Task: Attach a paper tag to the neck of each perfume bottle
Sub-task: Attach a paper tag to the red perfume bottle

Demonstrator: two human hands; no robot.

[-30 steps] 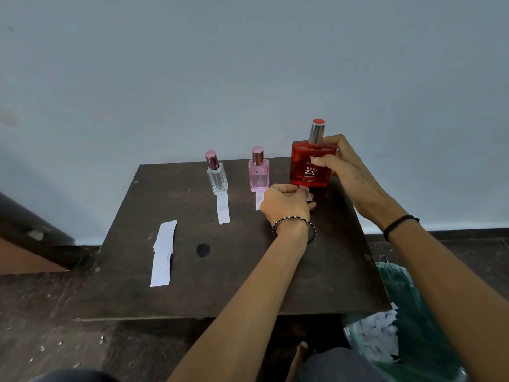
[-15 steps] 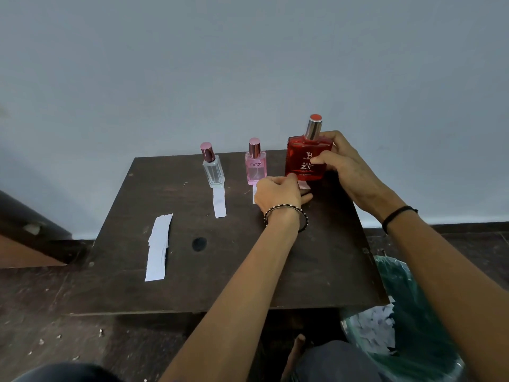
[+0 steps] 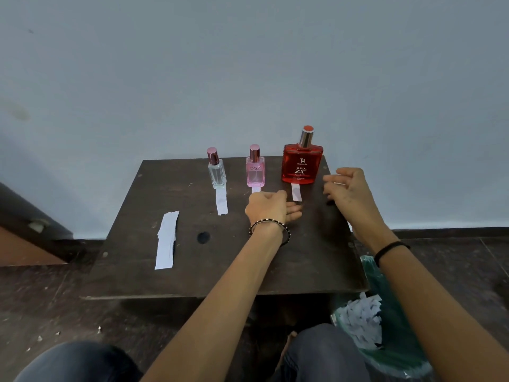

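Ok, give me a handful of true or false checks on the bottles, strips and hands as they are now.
1. The big red glass perfume bottle stands upright with neither hand on it. True.
2. The right hand grips the red bottle. False: it hovers open beside it.
3. A white paper strip lies in front of the red bottle. True.
4. The pile of white paper strips sits at the table's right. False: left.
5. The left hand holds the small pink bottle. False: it is in front of it, empty.
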